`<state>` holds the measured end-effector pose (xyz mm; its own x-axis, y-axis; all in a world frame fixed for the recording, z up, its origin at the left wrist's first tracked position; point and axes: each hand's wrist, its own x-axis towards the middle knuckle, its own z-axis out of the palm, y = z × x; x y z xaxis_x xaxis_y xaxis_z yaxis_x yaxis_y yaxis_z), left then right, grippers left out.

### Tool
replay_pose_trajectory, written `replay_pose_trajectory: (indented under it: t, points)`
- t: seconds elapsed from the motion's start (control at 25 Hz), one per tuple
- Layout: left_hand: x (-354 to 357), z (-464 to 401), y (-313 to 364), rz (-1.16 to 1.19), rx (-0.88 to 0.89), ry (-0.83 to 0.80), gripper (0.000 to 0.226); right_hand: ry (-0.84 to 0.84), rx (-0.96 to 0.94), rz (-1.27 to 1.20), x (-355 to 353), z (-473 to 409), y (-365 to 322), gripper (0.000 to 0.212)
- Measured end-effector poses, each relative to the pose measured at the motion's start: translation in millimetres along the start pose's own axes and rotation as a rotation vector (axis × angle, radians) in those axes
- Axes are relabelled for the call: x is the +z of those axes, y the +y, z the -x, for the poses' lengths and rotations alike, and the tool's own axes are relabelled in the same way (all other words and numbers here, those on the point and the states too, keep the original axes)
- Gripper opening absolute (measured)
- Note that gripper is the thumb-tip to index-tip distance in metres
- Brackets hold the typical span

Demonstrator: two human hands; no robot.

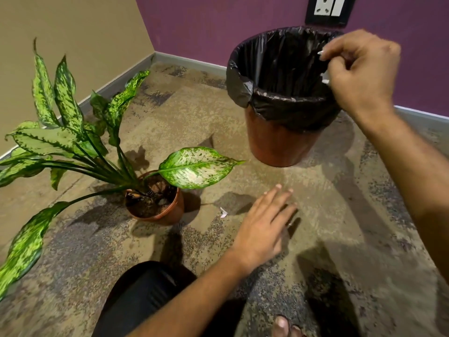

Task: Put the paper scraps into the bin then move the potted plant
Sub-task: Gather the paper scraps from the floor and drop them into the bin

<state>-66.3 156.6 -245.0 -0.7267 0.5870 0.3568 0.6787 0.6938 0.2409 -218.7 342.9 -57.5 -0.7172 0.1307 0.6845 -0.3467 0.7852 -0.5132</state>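
Paper scraps [325, 77] pinched, right hand [359, 69] over bin [279, 132] | left hand [264, 224] flat

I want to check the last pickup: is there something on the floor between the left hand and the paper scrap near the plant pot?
Nothing visible. The left hand, fingers straight, hovers just right of the paper scrap, with only bare carpet between them. The potted plant stands on the scrap's other side.

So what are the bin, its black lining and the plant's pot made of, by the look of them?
The bin looks like smooth reddish-brown plastic with a dull sheen. Its liner is thin glossy black plastic film, crinkled and folded over the rim. The plant pot looks like similar brown plastic, thin-rimmed, though glazed clay cannot be ruled out.
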Motion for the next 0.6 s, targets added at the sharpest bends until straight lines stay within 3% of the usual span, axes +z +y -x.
replay_pose_trajectory:
  t: [0.08, 0.2, 0.28, 0.4, 0.6]
  points:
    - [13, 23, -14, -0.079, -0.087, -0.173, 0.063, -0.038, -0.015, -0.028, 8, 6, 3, 0.034]
    - [22, 40, -40, -0.081, -0.417, -0.39, 0.064, 0.039, -0.08, -0.123, 14, 50, 2, 0.031]
    - [27, 46, -59, -0.102, -0.603, -0.456, 0.072, -0.012, -0.064, -0.182, 22, 108, 3, 0.029]
    - [30, 43, -86, -0.057, -0.783, -0.403, 0.08, -0.343, 0.152, -0.085, 42, 205, 22, 0.032]
    - [17, 12, -116, -0.045, -0.911, -0.388, 0.076, -0.909, 0.356, 0.309, 63, 303, 50, 0.089]
